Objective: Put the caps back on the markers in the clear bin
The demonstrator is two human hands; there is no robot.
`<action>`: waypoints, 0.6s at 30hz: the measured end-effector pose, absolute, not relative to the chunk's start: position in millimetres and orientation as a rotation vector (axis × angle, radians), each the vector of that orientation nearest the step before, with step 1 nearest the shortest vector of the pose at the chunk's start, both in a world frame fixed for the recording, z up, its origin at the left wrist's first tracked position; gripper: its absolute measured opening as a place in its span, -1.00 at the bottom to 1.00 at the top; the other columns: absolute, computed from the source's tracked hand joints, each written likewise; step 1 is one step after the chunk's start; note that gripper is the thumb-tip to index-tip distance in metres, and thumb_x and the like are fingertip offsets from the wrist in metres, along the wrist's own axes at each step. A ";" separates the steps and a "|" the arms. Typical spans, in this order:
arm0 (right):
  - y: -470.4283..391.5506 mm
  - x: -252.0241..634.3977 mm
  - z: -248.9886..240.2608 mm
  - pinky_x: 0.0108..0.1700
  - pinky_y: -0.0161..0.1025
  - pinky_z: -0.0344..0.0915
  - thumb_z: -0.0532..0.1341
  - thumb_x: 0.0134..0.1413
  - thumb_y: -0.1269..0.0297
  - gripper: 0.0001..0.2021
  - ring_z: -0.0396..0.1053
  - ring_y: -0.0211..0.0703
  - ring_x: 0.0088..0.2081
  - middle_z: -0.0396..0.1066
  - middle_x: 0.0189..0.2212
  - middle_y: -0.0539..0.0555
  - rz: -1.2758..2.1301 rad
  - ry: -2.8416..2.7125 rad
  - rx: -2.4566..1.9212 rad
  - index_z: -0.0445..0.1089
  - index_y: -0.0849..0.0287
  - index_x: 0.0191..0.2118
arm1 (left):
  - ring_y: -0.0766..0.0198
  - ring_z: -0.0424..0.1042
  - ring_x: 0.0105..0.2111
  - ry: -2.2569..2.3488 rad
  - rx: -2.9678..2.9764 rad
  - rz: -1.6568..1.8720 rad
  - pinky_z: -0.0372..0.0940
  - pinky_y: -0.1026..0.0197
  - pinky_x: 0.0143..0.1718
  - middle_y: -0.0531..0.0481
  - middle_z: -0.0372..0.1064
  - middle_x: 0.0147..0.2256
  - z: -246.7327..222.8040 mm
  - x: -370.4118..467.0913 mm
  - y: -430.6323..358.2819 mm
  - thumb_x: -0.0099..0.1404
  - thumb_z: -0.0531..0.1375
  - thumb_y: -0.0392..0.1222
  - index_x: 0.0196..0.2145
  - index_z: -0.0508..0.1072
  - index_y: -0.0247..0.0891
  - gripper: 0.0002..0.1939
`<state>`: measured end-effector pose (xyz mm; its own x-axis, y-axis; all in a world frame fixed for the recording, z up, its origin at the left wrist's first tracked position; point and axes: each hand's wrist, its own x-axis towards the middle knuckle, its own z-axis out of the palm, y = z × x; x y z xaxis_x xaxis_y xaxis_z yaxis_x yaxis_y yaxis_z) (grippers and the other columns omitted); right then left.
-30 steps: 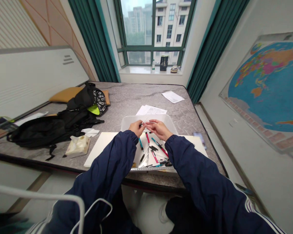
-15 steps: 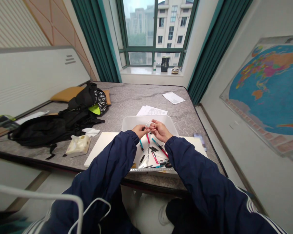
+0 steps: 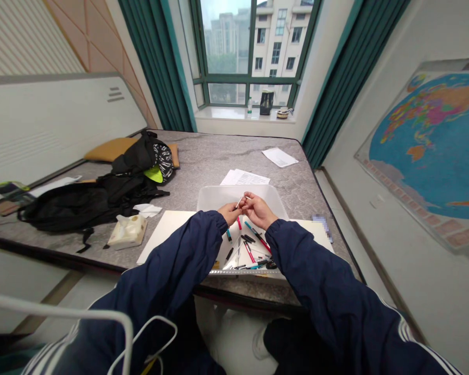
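Observation:
My left hand (image 3: 229,212) is closed in a pinch on a thin white pen refill (image 3: 239,200) that slants up over the plastic bin. My right hand (image 3: 258,211) meets it from the other side, fingers curled, thumb and forefinger at the refill's upper end. The fingertips of both hands almost touch and partly hide what lies between them. Below them, the translucent bin (image 3: 208,195) holds several loose pens and pen parts, among them a red and teal pen (image 3: 257,237), a red pen (image 3: 249,252) and a black piece (image 3: 248,238).
Pale boards (image 3: 162,228) lie under the bin on the grey marbled bed surface (image 3: 203,156). A tissue pack (image 3: 128,232) and a black backpack (image 3: 70,204) are at left. Printed sheets (image 3: 245,177) lie behind the bin. A white cable (image 3: 156,323) hangs near my left arm.
My right fingertips have closed in on the refill's upper end. The black part that showed at my left fingertips is now mostly hidden. The view has shifted slightly.

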<state>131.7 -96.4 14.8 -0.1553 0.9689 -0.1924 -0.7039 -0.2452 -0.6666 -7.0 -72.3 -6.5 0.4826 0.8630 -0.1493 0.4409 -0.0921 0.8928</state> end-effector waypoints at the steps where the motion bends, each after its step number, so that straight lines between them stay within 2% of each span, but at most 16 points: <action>1: -96.3 131.8 14.0 -0.56 -0.48 0.23 0.04 -0.43 0.69 -0.55 0.33 -0.30 -0.45 0.28 -0.50 -0.06 1.706 -0.516 -0.717 0.21 0.14 -0.29 | 0.39 0.02 -0.75 1.133 1.725 0.515 -0.08 0.28 -0.66 0.19 0.06 -0.75 -6.7 -6.6 -72.4 0.25 0.11 0.17 -0.21 0.45 -0.33 -0.54; 5: -92.3 133.7 8.8 -0.53 -0.45 0.23 0.08 -0.33 0.59 -0.67 0.34 -0.31 -0.47 0.29 -0.51 -0.06 1.619 -0.620 -0.851 0.24 0.16 -0.32 | 0.34 0.17 -0.63 1.204 1.970 0.562 0.06 0.27 -0.53 0.12 0.19 -0.66 -8.0 -10.0 -68.5 0.26 0.12 0.05 -0.30 0.49 -0.29 -0.67; 8: -86.7 135.5 2.3 -0.57 -0.42 0.19 0.11 -0.15 0.50 -0.81 0.30 -0.31 -0.55 0.32 -0.53 -0.06 1.346 -0.886 -1.216 0.29 0.15 -0.33 | 0.29 0.25 -0.52 1.342 2.206 0.565 0.10 0.25 -0.41 0.07 0.28 -0.57 -9.3 -16.5 -63.9 0.24 0.14 -0.09 -0.38 0.48 -0.25 -0.80; 10: -84.1 136.7 -3.0 -0.59 -0.42 0.15 0.13 -0.09 0.48 -0.86 0.27 -0.33 -0.60 0.34 -0.56 -0.06 1.139 -1.173 -1.428 0.33 0.15 -0.35 | 0.25 0.30 -0.48 1.410 2.268 0.542 0.12 0.24 -0.37 0.04 0.32 -0.54 -9.8 -21.0 -61.4 0.24 0.14 -0.10 -0.36 0.47 -0.23 -0.82; 14: -86.5 139.8 -15.1 -0.55 -0.39 0.19 0.20 -0.09 0.49 -0.91 0.34 -0.30 -0.59 0.41 -0.56 -0.01 1.038 -1.743 -1.573 0.39 0.18 -0.41 | 0.19 0.35 -0.44 1.471 2.296 0.513 0.15 0.22 -0.33 -0.01 0.38 -0.51 -8.9 -26.5 -57.9 0.23 0.17 -0.11 -0.32 0.47 -0.22 -0.85; 18: -92.5 144.9 -25.6 -0.52 -0.34 0.22 0.30 -0.16 0.47 -0.91 0.36 -0.21 -0.61 0.38 -0.68 0.00 1.083 -2.074 -1.757 0.40 0.18 -0.52 | 0.18 0.37 -0.43 1.509 2.278 0.493 0.17 0.20 -0.30 -0.02 0.39 -0.50 -5.4 -27.8 -56.9 0.24 0.18 -0.11 -0.30 0.48 -0.23 -0.84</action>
<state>144.9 -92.5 -25.6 -0.2638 0.9207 -0.2877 0.7625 0.0163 -0.6468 -27.8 -56.9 -5.4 0.3677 0.9258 0.0876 0.7989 -0.3627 0.4798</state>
